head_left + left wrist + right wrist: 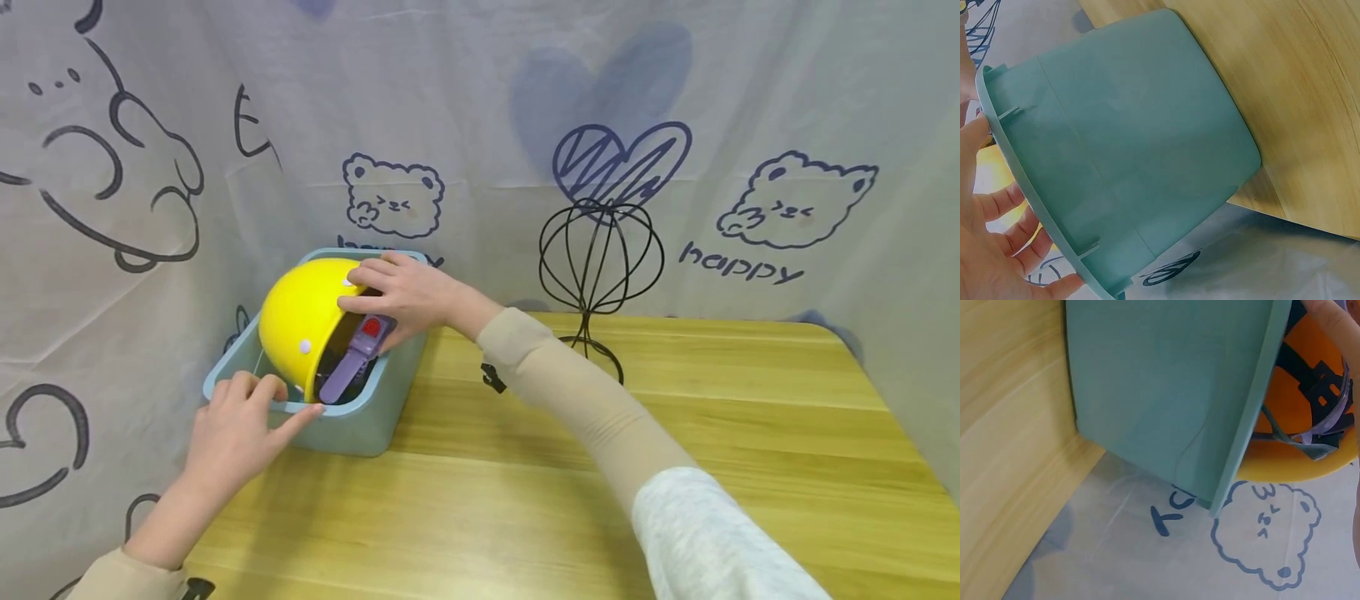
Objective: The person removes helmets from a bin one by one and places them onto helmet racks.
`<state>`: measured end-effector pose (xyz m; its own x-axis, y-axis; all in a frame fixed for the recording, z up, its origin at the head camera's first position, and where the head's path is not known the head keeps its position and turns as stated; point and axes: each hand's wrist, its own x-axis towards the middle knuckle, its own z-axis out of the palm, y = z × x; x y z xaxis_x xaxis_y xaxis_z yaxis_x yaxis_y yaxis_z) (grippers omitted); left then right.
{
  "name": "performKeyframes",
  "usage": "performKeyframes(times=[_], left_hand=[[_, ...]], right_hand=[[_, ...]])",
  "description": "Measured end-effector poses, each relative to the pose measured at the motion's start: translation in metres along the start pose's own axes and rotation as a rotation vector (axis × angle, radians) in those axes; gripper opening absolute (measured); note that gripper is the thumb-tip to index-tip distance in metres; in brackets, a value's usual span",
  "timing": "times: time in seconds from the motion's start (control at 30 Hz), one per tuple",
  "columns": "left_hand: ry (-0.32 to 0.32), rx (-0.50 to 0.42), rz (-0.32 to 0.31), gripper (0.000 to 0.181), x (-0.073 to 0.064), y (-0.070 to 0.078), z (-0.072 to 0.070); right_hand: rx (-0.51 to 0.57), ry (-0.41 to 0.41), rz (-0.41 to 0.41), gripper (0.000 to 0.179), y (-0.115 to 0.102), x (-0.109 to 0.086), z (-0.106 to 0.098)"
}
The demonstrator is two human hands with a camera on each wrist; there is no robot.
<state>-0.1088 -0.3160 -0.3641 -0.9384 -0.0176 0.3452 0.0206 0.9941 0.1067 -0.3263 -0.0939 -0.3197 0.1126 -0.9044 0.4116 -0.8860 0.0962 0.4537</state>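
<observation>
A yellow hard hat [300,312] lies tilted on its side in a blue-green plastic bin [401,392], its opening turned right. My right hand [408,292] grips the hat's upper rim, fingers on the shell and thumb toward the inside. By that opening is a purple strap-like piece [352,362] with a red round mark. Black straps of the hat's inner harness [1319,387] show in the right wrist view. At the bin's near left corner, my left hand [236,425] holds the rim, fingers curled over it; the left wrist view shows those fingers [1007,203] along the edge.
A black wire stand [600,267] with a rounded cage top stands behind my right forearm. The wooden table [510,500] extends right of the bin. Printed cloth [480,100] hangs behind and at the left, close to the bin.
</observation>
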Motion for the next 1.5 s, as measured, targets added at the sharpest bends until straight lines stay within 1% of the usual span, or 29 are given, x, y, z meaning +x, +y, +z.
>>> performKeyframes(times=[0.13, 0.3, 0.4, 0.57, 0.8, 0.93, 1.13, 1.33, 1.5], left_hand=[[-0.005, 0.0, -0.008, 0.055, -0.001, -0.001, -0.001], [-0.005, -0.009, -0.018, 0.057, -0.002, -0.002, 0.0], [-0.003, -0.007, -0.017, 0.058, -0.001, -0.003, 0.002], [0.004, -0.014, -0.014, 0.058, 0.002, -0.003, 0.005], [0.023, -0.025, -0.016, 0.056, 0.003, -0.002, 0.005], [0.038, -0.028, -0.004, 0.054, 0.004, -0.002, 0.005], [0.018, -0.042, -0.003, 0.054, 0.005, -0.002, 0.003], [0.016, -0.024, 0.001, 0.055, 0.007, -0.002, 0.003], [-0.005, -0.029, -0.019, 0.057, 0.007, -0.002, 0.001]], right_hand=[[0.007, 0.023, 0.02, 0.076, 0.001, -0.002, 0.001], [0.009, 0.076, 0.02, 0.073, 0.004, -0.001, 0.0], [0.018, 0.105, 0.038, 0.073, 0.007, -0.001, -0.002], [0.006, 0.118, 0.07, 0.073, 0.014, -0.004, -0.009], [-0.058, 0.16, 0.037, 0.066, 0.027, -0.009, -0.02], [-0.089, 0.194, 0.041, 0.068, 0.032, -0.012, -0.024], [-0.116, 0.263, 0.013, 0.069, 0.039, -0.015, -0.033], [-0.167, 0.263, 0.001, 0.067, 0.045, -0.019, -0.049], [-0.199, 0.266, -0.012, 0.066, 0.049, -0.02, -0.063]])
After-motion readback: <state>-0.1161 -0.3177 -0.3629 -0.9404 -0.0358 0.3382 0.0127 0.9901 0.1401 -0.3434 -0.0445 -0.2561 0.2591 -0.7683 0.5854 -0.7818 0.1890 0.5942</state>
